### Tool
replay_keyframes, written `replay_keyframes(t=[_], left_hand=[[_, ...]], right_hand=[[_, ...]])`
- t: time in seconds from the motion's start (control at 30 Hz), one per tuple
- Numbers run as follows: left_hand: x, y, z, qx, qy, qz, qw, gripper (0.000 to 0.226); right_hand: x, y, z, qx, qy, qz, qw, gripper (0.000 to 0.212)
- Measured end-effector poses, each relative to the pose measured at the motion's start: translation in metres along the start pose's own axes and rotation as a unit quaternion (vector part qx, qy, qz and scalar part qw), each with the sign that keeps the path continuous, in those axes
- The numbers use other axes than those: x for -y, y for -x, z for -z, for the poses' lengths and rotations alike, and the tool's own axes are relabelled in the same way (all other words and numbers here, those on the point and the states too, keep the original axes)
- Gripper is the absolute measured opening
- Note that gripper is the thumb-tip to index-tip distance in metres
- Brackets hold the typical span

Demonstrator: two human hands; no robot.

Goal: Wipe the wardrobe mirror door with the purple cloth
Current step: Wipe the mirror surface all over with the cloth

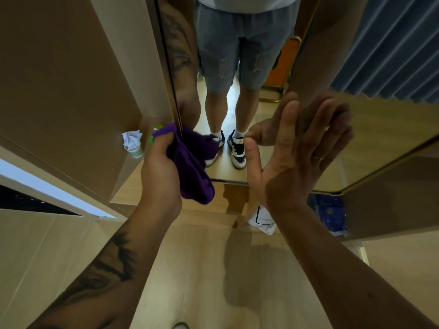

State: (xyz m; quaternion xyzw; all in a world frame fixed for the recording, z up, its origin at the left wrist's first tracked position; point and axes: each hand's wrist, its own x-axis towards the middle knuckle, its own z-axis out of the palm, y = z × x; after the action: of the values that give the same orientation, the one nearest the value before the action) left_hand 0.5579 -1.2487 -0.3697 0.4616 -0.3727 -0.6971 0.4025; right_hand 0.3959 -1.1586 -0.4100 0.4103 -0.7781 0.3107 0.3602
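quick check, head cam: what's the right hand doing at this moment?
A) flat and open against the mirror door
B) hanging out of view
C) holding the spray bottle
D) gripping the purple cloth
A: the right hand is spread open with palm and fingers pressed on the mirror door, meeting its own reflection, while the left hand is the one bunching the purple cloth at the mirror's left edge.

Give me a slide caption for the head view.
Left hand presses purple cloth at mirror door edge; right hand flat on glass.
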Motion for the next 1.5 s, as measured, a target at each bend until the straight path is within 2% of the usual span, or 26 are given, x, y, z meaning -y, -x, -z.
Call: replay_keyframes(t=[0.07, 0.13, 0.23, 0.33, 0.57, 0.63, 0.73, 0.8, 0.87, 0.93, 0.97, 1.0, 1.07, 1.17, 1.23, 1.3, 1.4, 1.43, 1.5], left_hand=[[0.006, -0.002, -0.002, -0.01, 0.009, 0.003, 1.0, 0.038], [0.021, -0.005, -0.003, -0.034, 0.027, 0.043, 0.998, 0.041], [0.039, -0.016, -0.005, -0.029, 0.081, 0.103, 0.991, 0.045], [0.048, -0.026, -0.006, -0.033, 0.138, 0.125, 0.982, 0.047], [0.077, -0.018, 0.001, 0.012, 0.254, 0.264, 0.93, 0.051], [0.084, -0.013, 0.002, 0.026, 0.259, 0.285, 0.923, 0.052], [0.088, 0.002, 0.003, 0.009, 0.202, 0.313, 0.928, 0.049], [0.087, 0.018, 0.001, 0.0, 0.138, 0.326, 0.935, 0.044], [0.08, 0.037, -0.001, 0.03, 0.111, 0.333, 0.936, 0.044], [0.074, 0.051, -0.002, 0.06, 0.11, 0.334, 0.934, 0.044], [0.072, 0.058, -0.002, 0.071, 0.114, 0.332, 0.934, 0.044], [0.071, 0.064, -0.003, 0.08, 0.122, 0.33, 0.933, 0.043], [0.074, 0.075, -0.003, 0.082, 0.121, 0.33, 0.933, 0.045], [0.072, 0.083, 0.003, 0.121, 0.066, 0.334, 0.933, 0.049], [0.068, 0.083, 0.012, 0.152, -0.059, 0.297, 0.941, 0.043], [0.063, 0.08, 0.023, 0.136, -0.175, 0.243, 0.944, 0.03], [0.053, 0.068, 0.035, -0.02, -0.179, 0.149, 0.972, 0.017], [0.048, 0.062, 0.036, -0.06, -0.163, 0.09, 0.981, 0.024], [0.032, 0.047, 0.03, -0.053, -0.167, -0.05, 0.983, 0.049]], right_hand=[[0.001, 0.0, 0.0, 0.003, 0.003, -0.006, 1.0, 0.1], [0.002, 0.0, 0.0, 0.007, 0.009, -0.012, 1.0, 0.099], [0.003, 0.0, 0.0, 0.014, 0.013, -0.016, 1.0, 0.099], [0.004, -0.002, 0.001, 0.016, 0.023, -0.018, 0.999, 0.099], [0.004, -0.001, 0.002, 0.002, 0.01, -0.005, 1.0, 0.097], [0.007, -0.002, 0.006, 0.008, 0.004, -0.006, 1.0, 0.09], [0.014, -0.002, 0.021, 0.02, 0.001, -0.031, 0.999, 0.076], [0.019, 0.011, 0.035, 0.072, -0.041, -0.043, 0.996, 0.076], [0.023, 0.041, 0.049, 0.18, -0.113, -0.033, 0.977, 0.075], [0.024, 0.076, 0.063, 0.316, -0.17, -0.058, 0.932, 0.068], [0.027, 0.088, 0.069, 0.378, -0.196, -0.106, 0.899, 0.065], [0.029, 0.098, 0.074, 0.422, -0.225, -0.165, 0.863, 0.065], [0.035, 0.111, 0.077, 0.45, -0.3, -0.276, 0.795, 0.066], [0.034, 0.115, 0.074, 0.437, -0.383, -0.365, 0.727, 0.054], [0.026, 0.113, 0.071, 0.451, -0.406, -0.43, 0.669, 0.043], [0.021, 0.111, 0.067, 0.446, -0.436, -0.525, 0.579, 0.036], [0.023, 0.115, 0.047, 0.362, -0.484, -0.679, 0.416, 0.037], [0.027, 0.112, 0.039, 0.335, -0.502, -0.709, 0.365, 0.038], [0.034, 0.105, 0.019, 0.292, -0.541, -0.735, 0.285, 0.037]])
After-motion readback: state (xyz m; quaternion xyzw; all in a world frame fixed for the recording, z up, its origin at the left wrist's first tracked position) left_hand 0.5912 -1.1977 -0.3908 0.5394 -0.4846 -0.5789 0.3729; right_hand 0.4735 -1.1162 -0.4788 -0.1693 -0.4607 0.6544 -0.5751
